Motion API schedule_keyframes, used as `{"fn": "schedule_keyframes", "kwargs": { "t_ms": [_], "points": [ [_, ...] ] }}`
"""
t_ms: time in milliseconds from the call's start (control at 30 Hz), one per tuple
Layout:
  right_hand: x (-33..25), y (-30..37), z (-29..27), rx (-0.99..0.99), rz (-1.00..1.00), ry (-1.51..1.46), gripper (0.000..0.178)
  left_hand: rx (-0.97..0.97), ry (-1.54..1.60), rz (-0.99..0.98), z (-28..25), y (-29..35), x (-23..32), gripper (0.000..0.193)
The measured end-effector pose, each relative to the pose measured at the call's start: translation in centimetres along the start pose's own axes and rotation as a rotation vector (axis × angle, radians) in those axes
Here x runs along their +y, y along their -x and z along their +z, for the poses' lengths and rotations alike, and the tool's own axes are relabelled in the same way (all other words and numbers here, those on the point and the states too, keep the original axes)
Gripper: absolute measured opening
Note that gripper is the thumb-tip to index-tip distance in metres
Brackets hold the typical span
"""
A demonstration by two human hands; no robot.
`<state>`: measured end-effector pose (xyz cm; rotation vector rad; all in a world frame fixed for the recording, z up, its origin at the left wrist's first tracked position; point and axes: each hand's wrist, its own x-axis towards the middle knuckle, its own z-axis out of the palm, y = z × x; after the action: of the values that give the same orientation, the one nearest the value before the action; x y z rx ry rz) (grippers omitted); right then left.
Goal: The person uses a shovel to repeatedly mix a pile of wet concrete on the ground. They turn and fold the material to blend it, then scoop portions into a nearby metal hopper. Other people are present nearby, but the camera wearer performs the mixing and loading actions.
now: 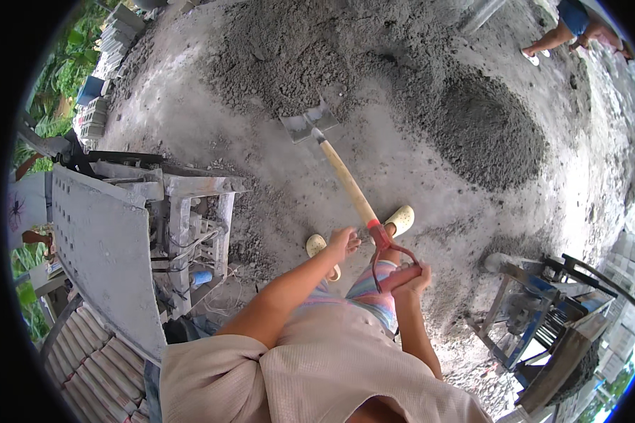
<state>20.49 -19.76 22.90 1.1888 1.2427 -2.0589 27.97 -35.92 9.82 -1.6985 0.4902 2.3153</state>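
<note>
A shovel (347, 180) with a pale wooden shaft and a red D-shaped handle slants away from me. Its metal blade (300, 129) rests at the near edge of a grey heap of sandy mix (289, 77). My right hand (410, 278) is closed round the crossbar of the red handle, close to my right thigh. Just left of the lower shaft is my left hand (344, 243), its fingers loosely bent and apart, with a small gap between them and the wood.
A darker mound (490, 134) lies to the right. At left stands a dusty metal machine (106, 247) with a stack of long slats (95, 359) nearby. Another machine frame (536, 317) is at lower right. Far right, a person's legs (557, 37) show. Concrete blocks (116, 35) are piled far left.
</note>
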Motion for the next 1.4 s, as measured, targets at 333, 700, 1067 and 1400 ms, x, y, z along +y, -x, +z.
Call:
{"fn": "schedule_keyframes", "kwargs": {
  "t_ms": [333, 700, 1067, 1400],
  "points": [
    [-0.2, -1.4, 11.4, -0.163, 0.088, -0.067, 0.02, 0.033, -0.365, 0.143, -6.8, 1.6, 13.5, 0.017],
    [-2.1, 0.1, 15.5, -0.037, 0.123, 0.025, 0.014, 0.569, -0.065, 0.22, -18.1, 2.4, 20.4, 0.024],
    [-4.8, -18.2, 24.8, -0.046, 0.015, 0.203, 0.01, 0.467, -0.188, 0.514, -11.2, -7.2, 39.9, 0.022],
    [-1.0, -17.8, 23.9, 0.112, -0.265, 0.179, 0.02, 0.251, -0.221, 0.508, 0.1, 1.4, 40.7, 0.015]
  ]
}}
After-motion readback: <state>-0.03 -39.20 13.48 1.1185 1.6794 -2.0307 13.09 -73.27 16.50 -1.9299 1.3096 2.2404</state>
